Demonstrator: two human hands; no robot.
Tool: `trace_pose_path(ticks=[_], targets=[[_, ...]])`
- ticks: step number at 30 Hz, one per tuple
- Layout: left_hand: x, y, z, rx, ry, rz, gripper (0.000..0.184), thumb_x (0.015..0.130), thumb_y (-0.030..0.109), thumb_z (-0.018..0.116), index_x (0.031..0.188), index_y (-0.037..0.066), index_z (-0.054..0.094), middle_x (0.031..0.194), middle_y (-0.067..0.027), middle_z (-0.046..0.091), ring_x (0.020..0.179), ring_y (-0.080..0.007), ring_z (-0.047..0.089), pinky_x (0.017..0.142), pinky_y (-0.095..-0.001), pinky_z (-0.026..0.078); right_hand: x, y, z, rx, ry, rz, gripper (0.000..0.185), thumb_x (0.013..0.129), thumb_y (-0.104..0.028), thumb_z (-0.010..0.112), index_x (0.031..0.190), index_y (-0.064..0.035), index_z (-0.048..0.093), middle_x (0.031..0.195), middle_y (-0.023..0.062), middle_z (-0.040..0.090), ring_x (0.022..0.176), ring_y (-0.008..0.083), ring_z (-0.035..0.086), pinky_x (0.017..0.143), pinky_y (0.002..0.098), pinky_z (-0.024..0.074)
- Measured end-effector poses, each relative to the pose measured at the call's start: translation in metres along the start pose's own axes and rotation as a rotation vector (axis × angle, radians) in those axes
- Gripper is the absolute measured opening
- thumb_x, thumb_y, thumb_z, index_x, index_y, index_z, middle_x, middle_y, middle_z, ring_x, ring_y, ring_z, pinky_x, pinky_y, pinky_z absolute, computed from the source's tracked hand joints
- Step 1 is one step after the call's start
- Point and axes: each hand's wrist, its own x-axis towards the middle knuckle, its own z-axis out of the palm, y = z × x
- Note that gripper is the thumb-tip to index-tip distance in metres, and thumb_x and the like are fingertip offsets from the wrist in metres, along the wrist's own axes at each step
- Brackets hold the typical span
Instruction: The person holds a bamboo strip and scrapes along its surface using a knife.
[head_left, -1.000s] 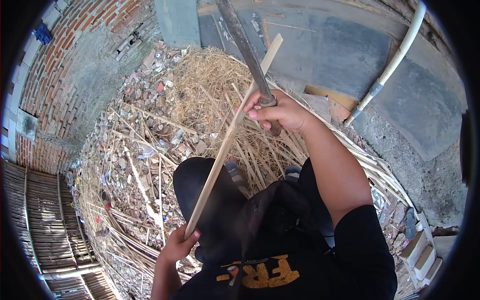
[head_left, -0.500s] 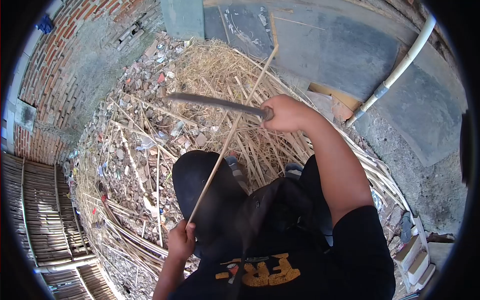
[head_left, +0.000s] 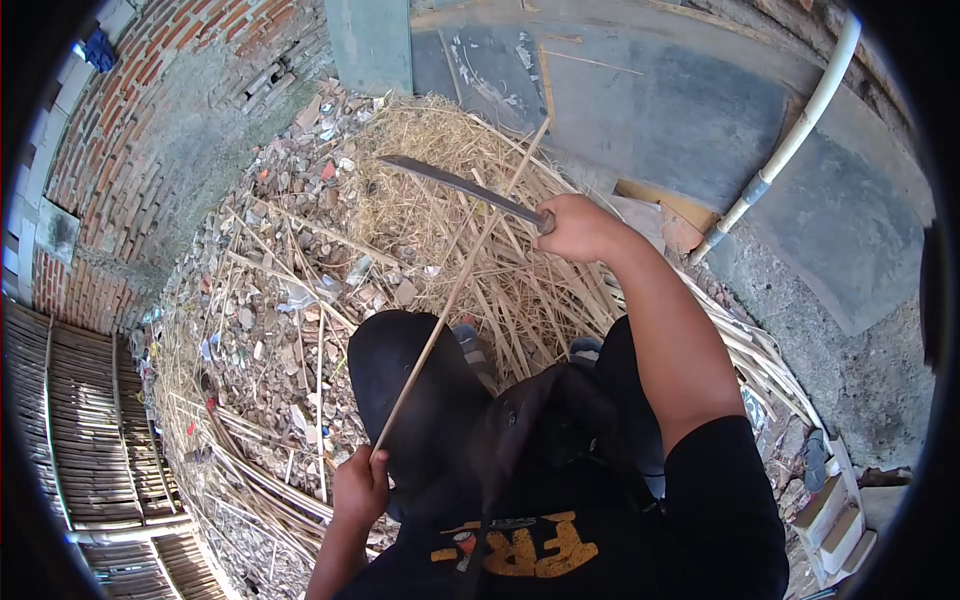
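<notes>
My left hand (head_left: 360, 487) is closed round the near end of a long, thin bamboo strip (head_left: 437, 333). The strip slants up and away over my dark-clothed knee toward the far right. In my right hand (head_left: 580, 228) is the handle of a machete (head_left: 460, 183). Its dark blade points left and slightly away from me, crossing the far part of the strip in view; whether the two touch I cannot tell. Beneath them lies a pile of split bamboo pieces and straw-like shavings (head_left: 415, 150).
Rubble (head_left: 270, 330) and loose bamboo strips cover the ground to the left. A brick wall (head_left: 130, 130) rises at the far left, above a bamboo slat panel (head_left: 80, 420). Grey boards (head_left: 680, 110) and a white pipe (head_left: 800, 150) stand at the far right.
The machete's tip has swung away from me and the blade now tilts more. My right hand has shifted slightly right and nearer. My left hand keeps its hold on the strip.
</notes>
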Motion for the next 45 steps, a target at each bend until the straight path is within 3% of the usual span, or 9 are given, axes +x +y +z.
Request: trace_pose_path(ticks=[7, 12, 16, 19, 23, 28, 34, 40, 45], targets=[[0.0, 0.002, 0.003, 0.023, -0.007, -0.012, 0.041, 0.107, 0.035, 0.053, 0.083, 0.002, 0.057, 0.067, -0.0256, 0.062, 0.067, -0.0499, 0.063, 0.06, -0.0563, 0.046, 0.005, -0.009, 0.0, -0.007, -0.292, 0.021, 0.034, 0.077, -0.023, 0.076, 0.106, -0.0047, 0.075, 0.092, 0.0192, 0.074, 0.09, 0.0352, 0.072, 0.081, 0.0451, 0.0549], [-0.003, 0.019, -0.01, 0.039, -0.002, -0.041, 0.038, 0.107, 0.033, 0.055, 0.086, 0.002, 0.059, 0.069, -0.0258, 0.064, 0.07, -0.0508, 0.064, 0.062, -0.0566, 0.048, 0.01, -0.007, 0.016, -0.024, -0.184, 0.017, 0.043, 0.079, -0.023, 0.074, 0.117, -0.0029, 0.073, 0.1, 0.0206, 0.075, 0.094, 0.0358, 0.072, 0.085, 0.044, 0.0558], [0.001, 0.011, -0.003, 0.125, 0.034, 0.005, 0.036, 0.106, 0.033, 0.055, 0.087, 0.003, 0.058, 0.07, -0.0255, 0.064, 0.071, -0.0507, 0.065, 0.062, -0.0576, 0.048, -0.017, -0.036, 0.009, -0.19, -0.17, -0.057, 0.028, 0.078, -0.022, 0.075, 0.097, -0.0013, 0.073, 0.086, 0.0175, 0.073, 0.088, 0.0335, 0.072, 0.08, 0.0461, 0.0549], [0.001, 0.009, 0.004, 0.143, 0.049, 0.002, 0.037, 0.106, 0.035, 0.055, 0.087, 0.004, 0.057, 0.07, -0.0253, 0.064, 0.07, -0.0503, 0.065, 0.061, -0.0583, 0.048, 0.006, -0.005, -0.008, -0.012, -0.353, 0.124, 0.036, 0.077, -0.02, 0.072, 0.11, -0.005, 0.076, 0.102, 0.0199, 0.074, 0.097, 0.035, 0.071, 0.084, 0.0458, 0.0559], [-0.002, 0.005, -0.001, 0.08, 0.032, 0.026, 0.036, 0.106, 0.034, 0.056, 0.086, 0.004, 0.056, 0.069, -0.0256, 0.063, 0.069, -0.0505, 0.064, 0.06, -0.0579, 0.047, -0.006, -0.011, 0.005, -0.03, -0.072, -0.031, 0.03, 0.078, -0.022, 0.075, 0.102, -0.0035, 0.074, 0.091, 0.02, 0.072, 0.089, 0.0369, 0.069, 0.08, 0.046, 0.0531], [0.002, 0.012, -0.004, 0.136, 0.048, 0.036, 0.034, 0.105, 0.033, 0.058, 0.087, 0.004, 0.056, 0.069, -0.026, 0.063, 0.069, -0.051, 0.064, 0.06, -0.0586, 0.047, -0.02, -0.029, -0.004, -0.22, -0.321, -0.009, 0.043, 0.076, -0.016, 0.071, 0.118, -0.0073, 0.074, 0.105, 0.0176, 0.075, 0.099, 0.0351, 0.072, 0.088, 0.0445, 0.0563], [-0.002, 0.006, -0.006, 0.169, 0.052, 0.039, 0.034, 0.105, 0.033, 0.057, 0.088, 0.004, 0.055, 0.069, -0.0258, 0.063, 0.068, -0.0515, 0.063, 0.06, -0.0594, 0.047, 0.001, 0.036, -0.018, 0.053, 0.209, 0.154, 0.038, 0.076, -0.018, 0.071, 0.111, -0.0055, 0.075, 0.103, 0.0161, 0.075, 0.097, 0.0351, 0.071, 0.087, 0.0434, 0.0563], [0.006, 0.004, -0.012, 0.102, -0.026, 0.096, 0.038, 0.107, 0.034, 0.054, 0.084, 0.004, 0.053, 0.065, -0.0247, 0.061, 0.065, -0.0511, 0.062, 0.057, -0.0577, 0.045, -0.02, -0.024, -0.009, -0.235, -0.233, -0.022, 0.045, 0.077, -0.024, 0.075, 0.118, -0.0053, 0.073, 0.104, 0.0171, 0.075, 0.096, 0.0339, 0.071, 0.086, 0.0441, 0.0555], [0.008, 0.0, -0.012, 0.045, -0.045, 0.084, 0.041, 0.107, 0.035, 0.053, 0.082, 0.002, 0.055, 0.063, -0.0244, 0.06, 0.064, -0.0502, 0.062, 0.057, -0.0553, 0.045, 0.001, 0.006, -0.011, 0.006, -0.21, 0.061, 0.044, 0.079, -0.02, 0.068, 0.119, -0.0045, 0.073, 0.105, 0.0192, 0.074, 0.101, 0.0351, 0.071, 0.089, 0.0448, 0.0551]])
